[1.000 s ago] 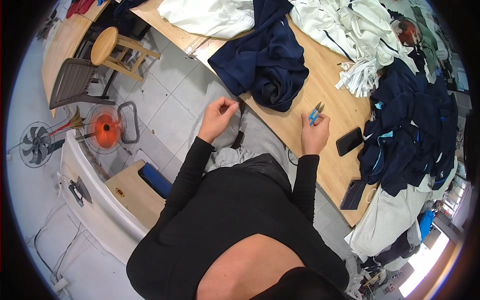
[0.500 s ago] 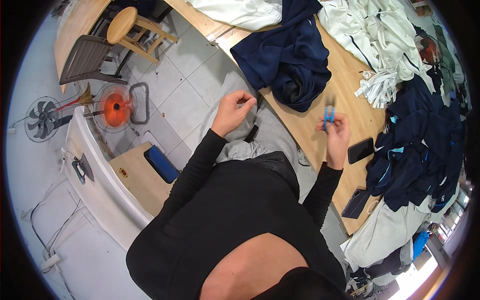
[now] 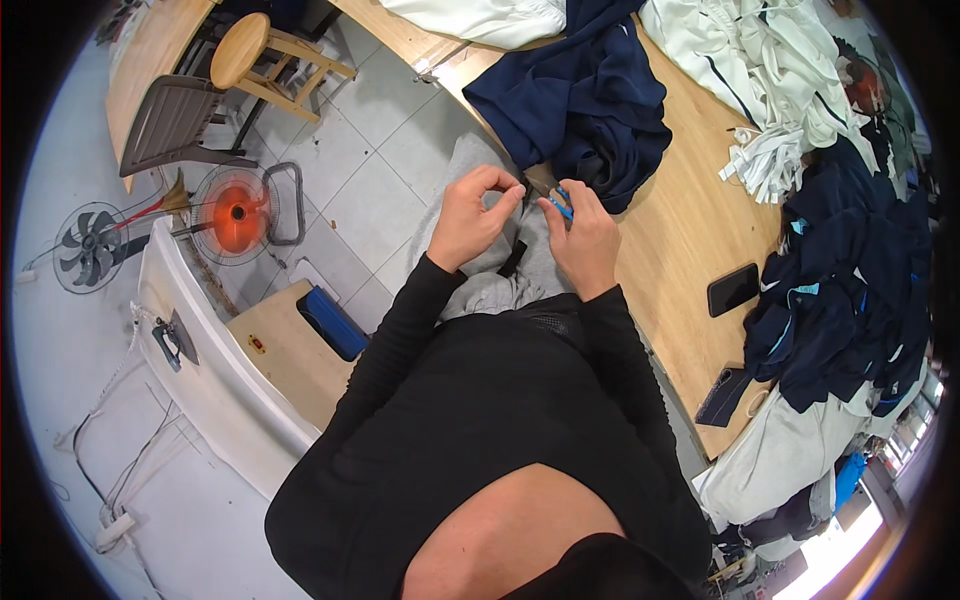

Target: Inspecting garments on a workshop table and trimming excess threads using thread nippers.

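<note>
Small blue-handled snips (image 3: pixel 562 203), w/ short blades, mostly hidden in the right hand (image 3: pixel 585 240); only the blue tip shows, pointing left-far. Dark strip of fabric (image 3: pixel 515 255), narrow, hangs down betw. both hands over the grey lap; top end pinched by left hand (image 3: pixel 478 215) fingers. Navy garment (image 3: pixel 585 100) lies bunched & crumpled on the wooden table edge, just beyond the hands, its near edge by the snips.

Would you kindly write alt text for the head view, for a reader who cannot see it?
Seen from above, a seated person's left hand pinches something small while the right hand holds blue-handled snips beside it, at the edge of a wooden table bearing a navy garment.
</note>
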Available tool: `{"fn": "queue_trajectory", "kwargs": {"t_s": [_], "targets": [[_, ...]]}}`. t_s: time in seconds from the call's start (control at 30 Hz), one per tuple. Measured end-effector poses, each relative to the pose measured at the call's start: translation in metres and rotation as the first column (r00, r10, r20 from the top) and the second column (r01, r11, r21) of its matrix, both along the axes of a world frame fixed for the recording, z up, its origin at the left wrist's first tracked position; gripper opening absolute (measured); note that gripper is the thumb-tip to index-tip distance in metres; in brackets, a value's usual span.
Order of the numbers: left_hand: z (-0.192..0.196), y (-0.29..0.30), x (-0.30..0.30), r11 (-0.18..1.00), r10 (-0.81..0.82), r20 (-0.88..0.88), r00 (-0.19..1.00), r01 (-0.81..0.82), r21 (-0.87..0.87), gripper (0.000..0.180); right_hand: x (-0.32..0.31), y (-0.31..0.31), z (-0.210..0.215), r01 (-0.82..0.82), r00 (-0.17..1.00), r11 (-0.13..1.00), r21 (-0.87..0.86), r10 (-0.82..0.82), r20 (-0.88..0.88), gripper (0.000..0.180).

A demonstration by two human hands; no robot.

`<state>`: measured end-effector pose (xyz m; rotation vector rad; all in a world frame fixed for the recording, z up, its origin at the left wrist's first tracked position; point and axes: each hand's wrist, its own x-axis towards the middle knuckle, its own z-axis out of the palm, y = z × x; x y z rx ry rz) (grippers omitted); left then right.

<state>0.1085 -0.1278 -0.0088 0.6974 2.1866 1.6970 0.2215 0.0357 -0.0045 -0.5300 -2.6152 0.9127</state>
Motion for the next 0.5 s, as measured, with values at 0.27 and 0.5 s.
{"fn": "queue_trajectory", "kwargs": {"t_s": [0.27,0.5], "targets": [[0.008,0.001,-0.003,0.998,-0.052,-0.030,0.998,0.051,-0.026,0.010,-0.008,0.004,-0.003,0.015,1.000,0.999,0.048,-0.014,-0.017,0.030],[0.008,0.002,-0.005,0.999,-0.052,-0.034,0.998,0.052,-0.011,0.011,-0.017,0.009,-0.003,0.001,0.997,0.990,0.139,0.011,-0.080,0.028]]}}
